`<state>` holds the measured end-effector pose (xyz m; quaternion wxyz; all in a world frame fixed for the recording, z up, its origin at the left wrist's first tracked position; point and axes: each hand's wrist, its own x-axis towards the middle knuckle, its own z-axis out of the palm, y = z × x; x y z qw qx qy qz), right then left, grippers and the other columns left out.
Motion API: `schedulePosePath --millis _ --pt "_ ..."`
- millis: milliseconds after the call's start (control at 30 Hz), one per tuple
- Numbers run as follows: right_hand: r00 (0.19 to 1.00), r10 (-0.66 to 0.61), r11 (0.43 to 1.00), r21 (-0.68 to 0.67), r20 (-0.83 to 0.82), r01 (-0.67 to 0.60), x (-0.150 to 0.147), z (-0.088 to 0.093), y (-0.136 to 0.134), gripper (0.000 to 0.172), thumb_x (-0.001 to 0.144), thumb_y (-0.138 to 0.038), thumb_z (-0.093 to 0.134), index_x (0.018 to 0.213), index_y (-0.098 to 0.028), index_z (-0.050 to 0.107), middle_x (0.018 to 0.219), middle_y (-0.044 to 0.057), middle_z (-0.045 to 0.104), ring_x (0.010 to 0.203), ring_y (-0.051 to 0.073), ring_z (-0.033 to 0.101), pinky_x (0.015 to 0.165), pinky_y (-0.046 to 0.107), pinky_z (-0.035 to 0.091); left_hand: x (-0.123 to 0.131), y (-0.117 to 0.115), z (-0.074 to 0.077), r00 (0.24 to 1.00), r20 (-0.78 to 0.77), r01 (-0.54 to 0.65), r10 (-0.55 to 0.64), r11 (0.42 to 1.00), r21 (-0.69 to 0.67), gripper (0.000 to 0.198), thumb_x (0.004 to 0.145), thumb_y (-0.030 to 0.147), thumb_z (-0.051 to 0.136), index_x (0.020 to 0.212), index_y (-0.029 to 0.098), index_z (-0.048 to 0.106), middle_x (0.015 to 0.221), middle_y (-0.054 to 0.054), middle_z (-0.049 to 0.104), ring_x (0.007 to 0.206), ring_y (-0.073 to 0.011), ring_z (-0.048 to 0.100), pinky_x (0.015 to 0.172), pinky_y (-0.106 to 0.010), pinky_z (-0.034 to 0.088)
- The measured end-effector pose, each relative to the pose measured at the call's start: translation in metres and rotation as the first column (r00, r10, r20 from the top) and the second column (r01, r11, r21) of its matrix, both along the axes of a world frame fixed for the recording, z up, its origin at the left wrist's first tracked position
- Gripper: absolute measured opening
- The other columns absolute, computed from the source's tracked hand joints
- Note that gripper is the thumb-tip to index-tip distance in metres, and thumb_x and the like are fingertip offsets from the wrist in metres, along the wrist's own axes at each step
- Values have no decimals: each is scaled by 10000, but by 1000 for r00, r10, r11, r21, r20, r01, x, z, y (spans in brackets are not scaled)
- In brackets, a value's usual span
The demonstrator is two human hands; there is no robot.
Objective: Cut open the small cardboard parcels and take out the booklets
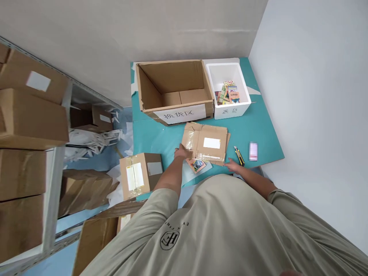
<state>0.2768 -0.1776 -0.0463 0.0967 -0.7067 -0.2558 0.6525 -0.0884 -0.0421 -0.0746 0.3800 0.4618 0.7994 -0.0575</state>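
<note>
A flattened cardboard box [198, 143] with a white label and clear tape lies in front of me on the green table. My left hand [183, 151] is closed on its left edge, with the fingers partly hidden. At the lower right corner, my right hand [232, 165] grips the cardboard between its fingers. A colourful picture card or booklet [197, 165] shows from under the near edge, on top of a pale sheet [188, 173]. Just right of the cardboard lies a yellow and black box cutter [239, 156], close to my right hand.
A large open carton [175, 109] stands at the back, beside a white foam box [231, 111] holding several colourful booklets. A taped carton [145, 176] sits at the table's left. A blurred pinkish item [253, 151] lies right. Shelves of cartons [31, 122] fill the left side.
</note>
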Motion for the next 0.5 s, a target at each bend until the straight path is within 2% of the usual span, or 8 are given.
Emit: schedulePosePath --millis 100,200,300,400,500 --pt "997 -74 991 -116 -14 72 -12 0 0 938 1005 -469 869 1822 -288 446 1735 221 636 1378 326 786 1057 416 686 2 -6 -1 1000 19 -18 18 1000 3 1133 818 557 954 1730 155 415 1639 -308 570 1454 -498 669 1180 -511 541" --pt "983 -164 981 -116 -80 155 -15 4 8 834 1052 -473 815 1793 -303 474 1727 220 645 1417 322 775 1090 422 679 2 -12 1 999 29 -23 23 1000 19 966 891 577 897 1672 177 493 1623 -282 598 1438 -454 680 1188 -488 534" --pt "970 -218 976 -46 -109 214 -8 8 19 737 1089 -500 732 1768 -316 511 1735 192 648 1479 311 744 1126 411 671 -1 -25 6 999 34 8 -10 998 61 821 954 591 836 1625 208 557 1636 -253 617 1515 -429 628 1235 -471 504" --pt "977 -201 980 3 -69 201 3 10 29 821 1089 -513 694 1838 -300 431 1806 184 590 1598 328 658 1189 435 645 -2 -49 13 999 -43 -15 24 983 183 838 1012 564 783 1705 186 504 1740 -278 538 1620 -438 542 1313 -497 440" --pt "992 -127 991 41 20 126 10 9 34 972 1084 -503 677 1924 -275 245 1894 187 483 1707 337 545 1275 495 583 7 -78 19 982 -124 -109 143 962 251 943 1020 541 786 1787 164 387 1790 -315 468 1642 -460 516 1340 -547 411"
